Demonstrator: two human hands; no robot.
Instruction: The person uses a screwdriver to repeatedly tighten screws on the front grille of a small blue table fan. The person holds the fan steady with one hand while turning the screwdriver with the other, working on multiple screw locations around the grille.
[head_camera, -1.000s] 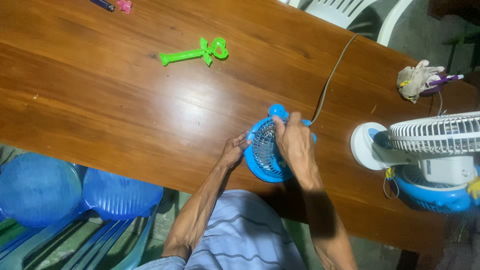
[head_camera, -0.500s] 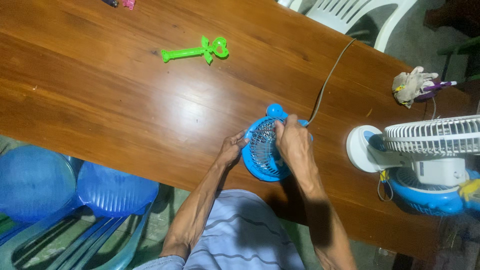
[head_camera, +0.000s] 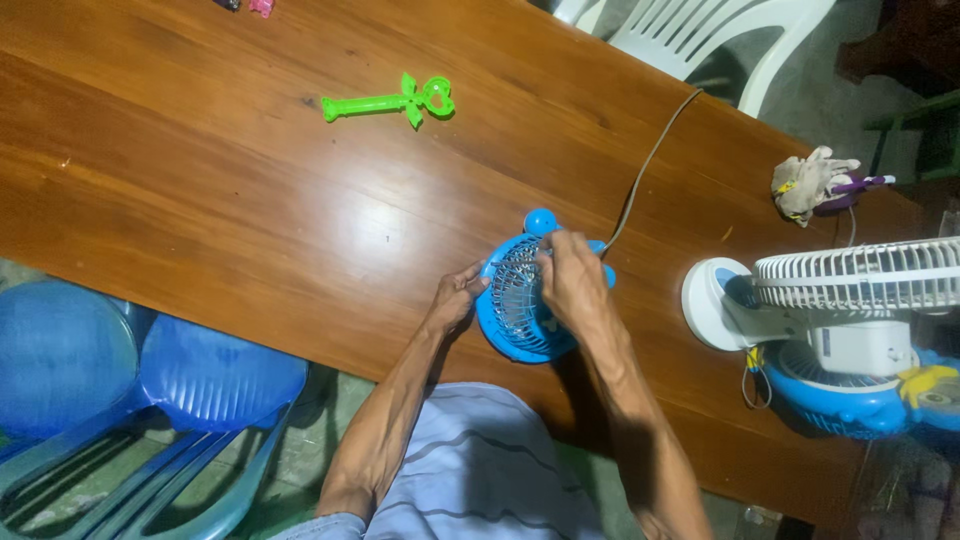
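Two hands work at a small blue fan lying grille-up on a long wooden table, close to its near edge. Left hand pinches the fan's rim with bent fingers; right hand is curled over the grille, gripping its top. A grey cord runs from the fan to the far edge. Beside the right arm stands a white fan over another blue one. Wide bare wood stretches left, holding only a green toy. Blue chairs crowd the near side, a white chair the far.
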